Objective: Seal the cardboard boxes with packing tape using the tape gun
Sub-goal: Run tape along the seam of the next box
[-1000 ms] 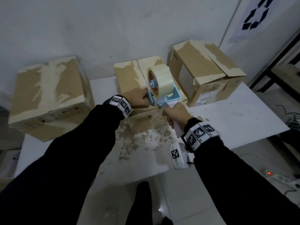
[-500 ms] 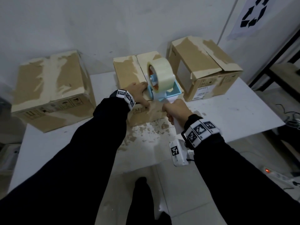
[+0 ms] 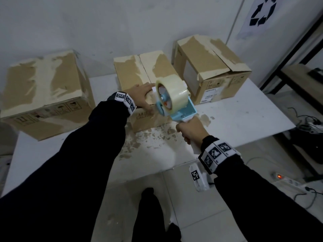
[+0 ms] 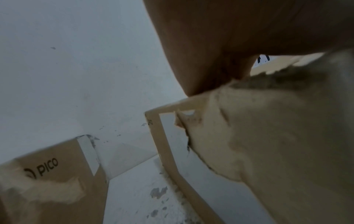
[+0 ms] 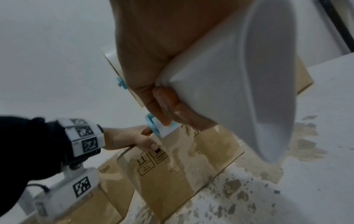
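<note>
The middle cardboard box (image 3: 138,74) stands on the white table (image 3: 244,119), its top flaps closed and patched with torn pale tape. My left hand (image 3: 142,96) lies flat on its top near the front edge, thumb over the front face (image 5: 151,145). My right hand (image 3: 189,130) grips the white handle (image 5: 239,75) of the blue tape gun (image 3: 181,110), which carries a clear tape roll (image 3: 172,95). The gun hangs tilted just off the box's front right corner. A thin pale strip (image 5: 166,151) runs from its mouth down the box's front face.
A larger box (image 3: 43,81) sits at the left and another box (image 3: 209,63) at the right, both against the wall. Torn paper bits (image 3: 150,138) litter the table in front. A power strip (image 3: 286,180) and cables lie on the floor at the right, beside a dark shelf (image 3: 305,75).
The tape gun has come back off the middle box's top, toward me and to the right. My left hand has stayed pressed on the box top.
</note>
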